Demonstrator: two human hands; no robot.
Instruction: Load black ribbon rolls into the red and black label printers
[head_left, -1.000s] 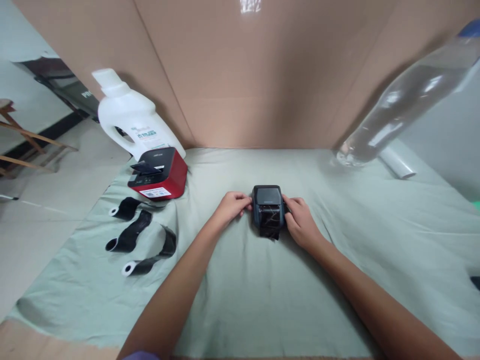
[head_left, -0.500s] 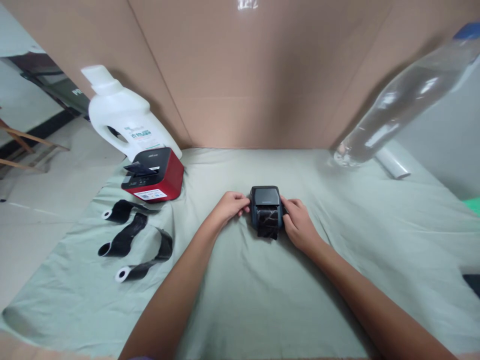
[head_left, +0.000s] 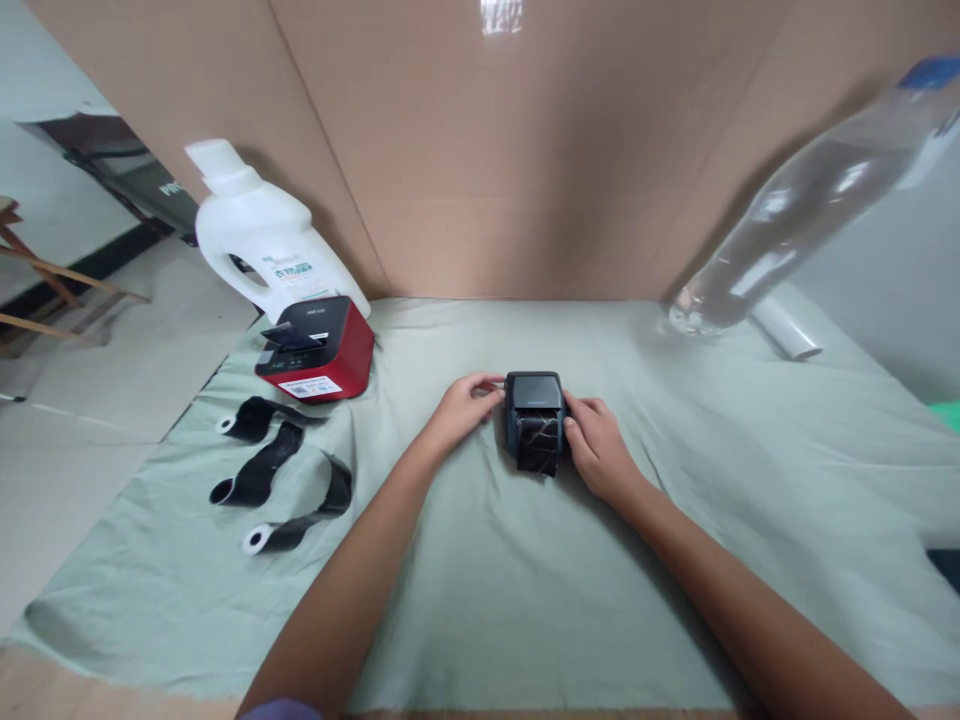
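Note:
A small dark portable printer (head_left: 534,390) lies on the cloth in front of me, with a shiny, creased black strip (head_left: 538,442) hanging from its near side. My left hand (head_left: 463,408) is at the printer's left edge. Its index finger and thumb are stretched out and apart, with the tips by the upper left corner. I cannot tell if they press on it. My right hand (head_left: 596,440) grips the printer's right side, thumb toward the near side and fingers along the edge. Those fingertips are partly hidden.
At left stands a red and black printer (head_left: 349,350) before a white jug (head_left: 259,225). Several partly unrolled black rolls (head_left: 259,480) lie nearer. A tilted-looking clear bottle (head_left: 795,210) and a white tube (head_left: 787,325) are at right. A cardboard panel (head_left: 480,150) rises behind the green cloth (head_left: 480,620).
My left index finger and thumb have parted from a pinch, the finger shifting up along the printer's left edge. My right hand stays on the printer. The view shifts slightly.

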